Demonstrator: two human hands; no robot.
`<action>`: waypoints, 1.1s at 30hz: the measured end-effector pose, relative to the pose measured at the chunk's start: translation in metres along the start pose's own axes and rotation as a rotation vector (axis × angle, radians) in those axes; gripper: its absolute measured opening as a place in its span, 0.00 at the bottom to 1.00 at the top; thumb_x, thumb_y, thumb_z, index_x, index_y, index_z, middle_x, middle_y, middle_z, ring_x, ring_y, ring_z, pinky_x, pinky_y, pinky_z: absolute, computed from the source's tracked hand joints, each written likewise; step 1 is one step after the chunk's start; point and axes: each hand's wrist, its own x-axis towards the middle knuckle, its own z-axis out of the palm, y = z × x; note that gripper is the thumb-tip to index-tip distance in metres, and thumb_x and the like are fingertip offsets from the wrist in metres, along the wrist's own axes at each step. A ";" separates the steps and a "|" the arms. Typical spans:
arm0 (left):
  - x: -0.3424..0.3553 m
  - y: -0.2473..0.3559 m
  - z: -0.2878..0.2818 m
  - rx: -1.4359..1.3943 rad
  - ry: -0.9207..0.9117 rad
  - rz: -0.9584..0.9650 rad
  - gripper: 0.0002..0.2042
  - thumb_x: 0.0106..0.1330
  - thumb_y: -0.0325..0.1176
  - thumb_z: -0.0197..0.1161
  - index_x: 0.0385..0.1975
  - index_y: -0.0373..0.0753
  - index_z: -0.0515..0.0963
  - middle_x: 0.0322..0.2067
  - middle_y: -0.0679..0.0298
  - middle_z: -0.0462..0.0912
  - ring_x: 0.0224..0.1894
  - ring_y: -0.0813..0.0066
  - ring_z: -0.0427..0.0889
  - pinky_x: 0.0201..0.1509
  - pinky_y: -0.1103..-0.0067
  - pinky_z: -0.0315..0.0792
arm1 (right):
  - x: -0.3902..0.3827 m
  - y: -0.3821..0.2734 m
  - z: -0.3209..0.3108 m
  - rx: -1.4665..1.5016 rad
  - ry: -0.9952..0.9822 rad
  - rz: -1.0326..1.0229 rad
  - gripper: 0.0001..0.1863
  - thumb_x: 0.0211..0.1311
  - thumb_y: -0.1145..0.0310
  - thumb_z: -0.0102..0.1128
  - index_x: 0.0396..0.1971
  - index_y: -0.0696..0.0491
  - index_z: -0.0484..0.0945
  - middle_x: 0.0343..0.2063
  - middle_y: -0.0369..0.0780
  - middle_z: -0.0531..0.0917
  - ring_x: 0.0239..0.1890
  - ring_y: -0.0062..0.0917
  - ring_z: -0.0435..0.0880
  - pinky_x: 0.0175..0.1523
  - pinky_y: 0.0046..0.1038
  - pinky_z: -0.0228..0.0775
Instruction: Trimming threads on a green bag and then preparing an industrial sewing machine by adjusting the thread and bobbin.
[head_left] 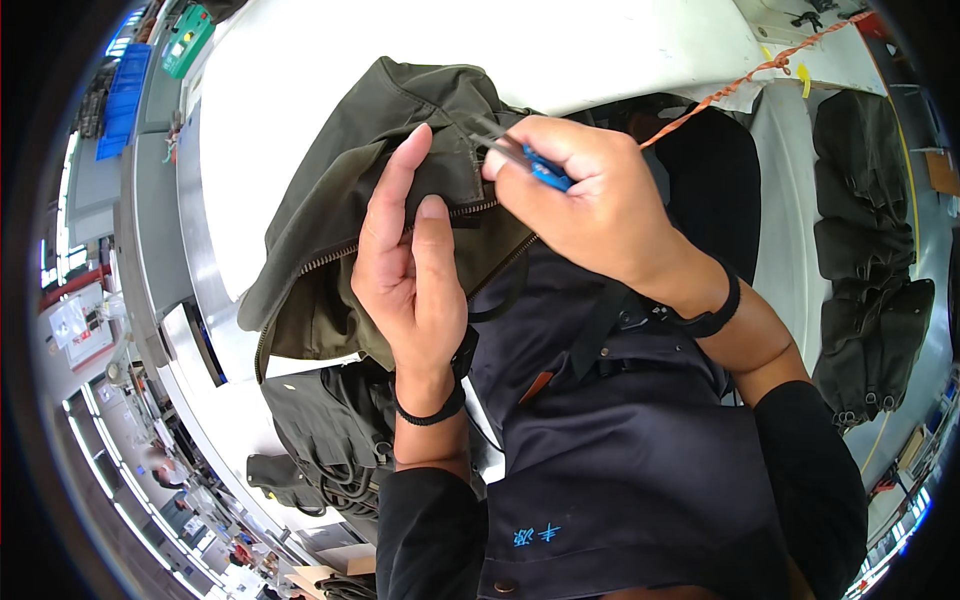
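Observation:
An olive-green fabric bag (340, 210) lies on the white worktable (600, 40), with a metal zipper (325, 260) along its opening. My left hand (410, 270) rests palm up on the bag beside the zipper, index finger and thumb stretched out and apart, other fingers curled, with nothing visible in it. My right hand (600, 205) is closed around small snips (548, 172) with blue handles, their blurred metal blades angled up-left over a stitched patch on the bag, just above the zipper.
More olive bags (860, 200) lie at the right, and others (320, 430) at the lower left. An orange twisted cord (730, 85) crosses the upper right. Blue bins (122, 100) and a green device (185, 40) are at the upper left. A distant person (170, 470) appears at lower left.

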 end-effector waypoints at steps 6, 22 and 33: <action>0.003 0.001 -0.002 -0.099 -0.017 -0.056 0.21 0.71 0.19 0.52 0.64 0.30 0.70 0.53 0.64 0.82 0.28 0.97 0.66 0.30 0.94 0.58 | -0.005 -0.006 -0.017 0.008 0.049 -0.036 0.08 0.60 0.69 0.65 0.29 0.58 0.78 0.17 0.39 0.73 0.19 0.20 0.67 0.26 0.24 0.64; 0.009 0.002 0.001 -0.279 0.000 -0.130 0.23 0.69 0.19 0.57 0.64 0.28 0.68 0.50 0.58 0.82 0.42 0.81 0.82 0.45 0.83 0.79 | -0.010 0.001 -0.021 -0.223 -0.007 -0.164 0.16 0.61 0.60 0.71 0.39 0.55 0.77 0.29 0.40 0.85 0.23 0.30 0.84 0.27 0.26 0.74; 0.008 0.004 0.003 -0.236 0.032 -0.138 0.23 0.68 0.19 0.56 0.64 0.25 0.68 0.44 0.55 0.84 0.39 0.79 0.83 0.43 0.80 0.79 | 0.001 0.010 -0.008 -0.280 0.038 -0.342 0.13 0.60 0.67 0.72 0.38 0.56 0.78 0.27 0.40 0.84 0.25 0.24 0.84 0.29 0.23 0.74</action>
